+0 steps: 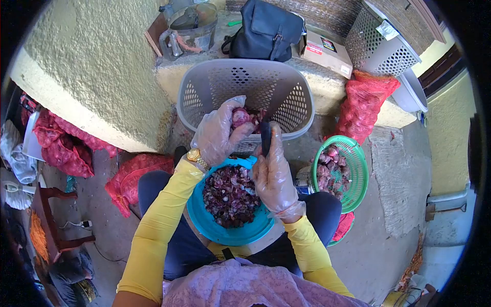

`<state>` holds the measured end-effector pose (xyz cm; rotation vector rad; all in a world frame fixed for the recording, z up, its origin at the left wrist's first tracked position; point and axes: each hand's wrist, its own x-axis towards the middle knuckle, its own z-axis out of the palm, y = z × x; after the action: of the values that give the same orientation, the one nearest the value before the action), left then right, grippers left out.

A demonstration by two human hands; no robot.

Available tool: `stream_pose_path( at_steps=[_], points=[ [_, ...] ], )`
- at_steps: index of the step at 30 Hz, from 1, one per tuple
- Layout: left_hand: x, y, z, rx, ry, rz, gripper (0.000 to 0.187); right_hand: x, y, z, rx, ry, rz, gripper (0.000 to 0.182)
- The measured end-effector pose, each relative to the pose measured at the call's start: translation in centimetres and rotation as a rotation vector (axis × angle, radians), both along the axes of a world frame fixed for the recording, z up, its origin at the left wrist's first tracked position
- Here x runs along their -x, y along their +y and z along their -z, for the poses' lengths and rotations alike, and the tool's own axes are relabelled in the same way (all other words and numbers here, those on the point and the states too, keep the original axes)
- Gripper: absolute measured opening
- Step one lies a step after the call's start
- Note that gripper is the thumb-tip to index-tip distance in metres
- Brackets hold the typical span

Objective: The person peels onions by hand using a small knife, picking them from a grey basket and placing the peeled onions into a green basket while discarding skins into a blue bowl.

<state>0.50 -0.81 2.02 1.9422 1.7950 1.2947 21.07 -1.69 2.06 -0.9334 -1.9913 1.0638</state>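
Note:
In a clear plastic glove, my left hand (221, 132) is closed around a red onion (240, 117), over the near rim of a grey perforated basket (245, 77). My right hand (274, 176), gloved too, grips the dark handle of a knife (266, 135); its blade is hard to make out against the basket. The knife is just right of the onion, with a small gap between them. Some purple onions show inside the basket behind my left hand. Below both hands, a blue basin (230, 238) between my legs holds onion skins and trimmings (230, 197).
At the right stands a green basket (361, 174) with onions, beside a can (304, 179). Red mesh sacks (365, 102) lie to the right and left. A ledge behind bears a black bag (268, 33), a cardboard box (326, 53) and a clear bucket (194, 25).

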Motion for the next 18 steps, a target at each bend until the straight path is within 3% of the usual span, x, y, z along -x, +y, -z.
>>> stream_pose_path(
  at_steps=[6,9,15,18],
  points=[
    [0.0,0.1,0.4,-0.225,0.184,-0.021,0.067,-0.1,-0.2,0.2,-0.332,-0.02,0.007,0.073],
    [0.0,0.4,1.0,-0.235,0.218,-0.015,0.068,-0.3,-0.9,0.2,-0.179,-0.032,-0.022,0.073],
    [-0.4,0.0,0.5,-0.159,0.27,-0.04,0.069,-0.2,-1.0,0.6,-0.338,-0.074,0.003,0.071],
    [-0.3,0.2,1.0,-0.141,0.282,-0.019,0.068,-0.2,-1.5,-0.6,-0.198,-0.143,-0.008,0.069]
  ],
)
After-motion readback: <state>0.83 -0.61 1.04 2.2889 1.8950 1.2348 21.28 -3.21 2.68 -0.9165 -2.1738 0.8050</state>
